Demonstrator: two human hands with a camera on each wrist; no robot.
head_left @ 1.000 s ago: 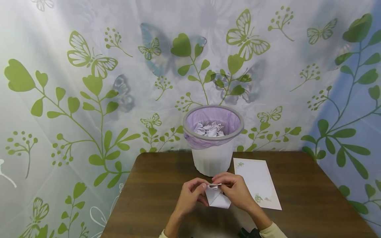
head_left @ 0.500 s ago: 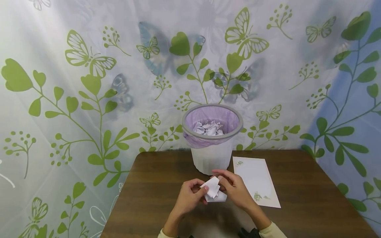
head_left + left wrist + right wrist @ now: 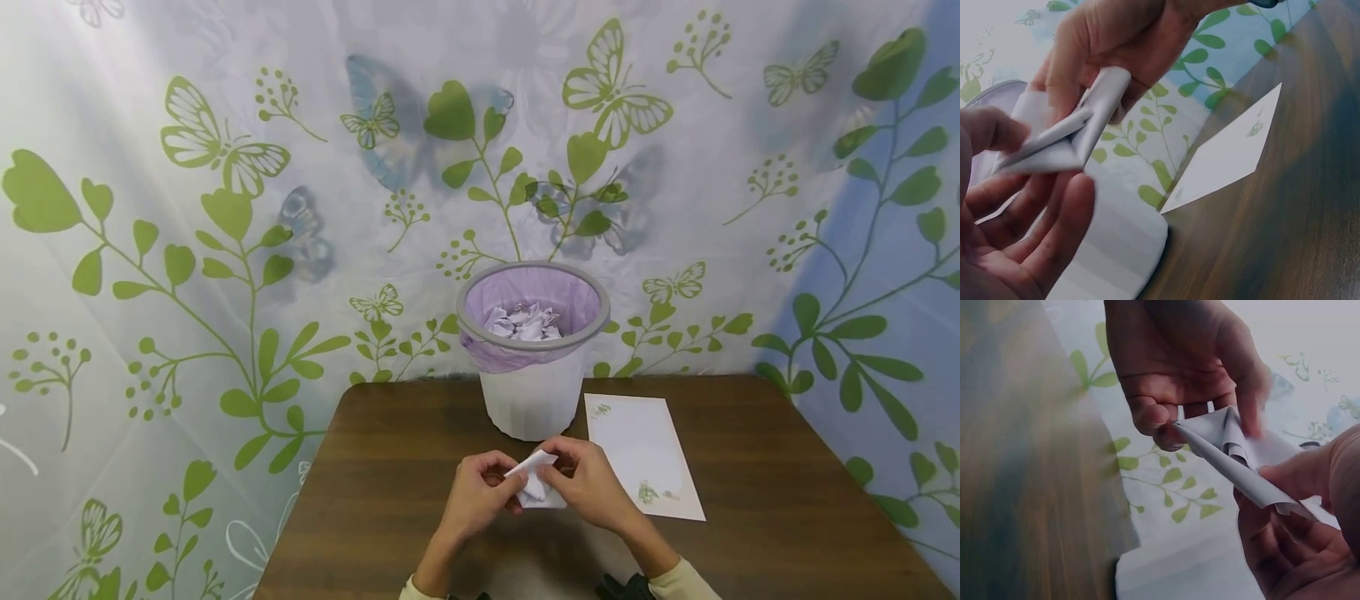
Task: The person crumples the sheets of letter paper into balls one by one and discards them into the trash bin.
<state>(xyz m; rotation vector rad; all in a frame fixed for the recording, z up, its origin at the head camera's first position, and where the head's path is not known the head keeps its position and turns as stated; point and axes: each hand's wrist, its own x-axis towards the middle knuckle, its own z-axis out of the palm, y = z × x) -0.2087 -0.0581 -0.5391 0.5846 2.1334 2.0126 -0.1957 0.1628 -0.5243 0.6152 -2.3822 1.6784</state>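
Both hands hold a small piece of folded white paper (image 3: 538, 487) above the near part of the table, in front of the bin. On the left side my left hand (image 3: 476, 490) pinches the paper between thumb and fingers. My right hand (image 3: 594, 485) pinches its other side, thumb on top. In the left wrist view the paper (image 3: 1102, 109) shows a rolled edge and inner folds. Seen from the right wrist, the paper (image 3: 1225, 464) has a long creased edge running between the hands, with a fold standing up in its middle.
A white bin (image 3: 531, 400) with a grey rim and purple liner stands behind the hands, with crumpled paper (image 3: 525, 322) inside. Right of it a flat sheet with small plant prints (image 3: 643, 450) lies on the brown wooden table (image 3: 780, 500). A patterned curtain (image 3: 420, 242) hangs behind.
The paper has been turned so a folded flap points up. My right hand, loosened from it half a second ago, has come back and pinches it again. The left hand keeps its grip.
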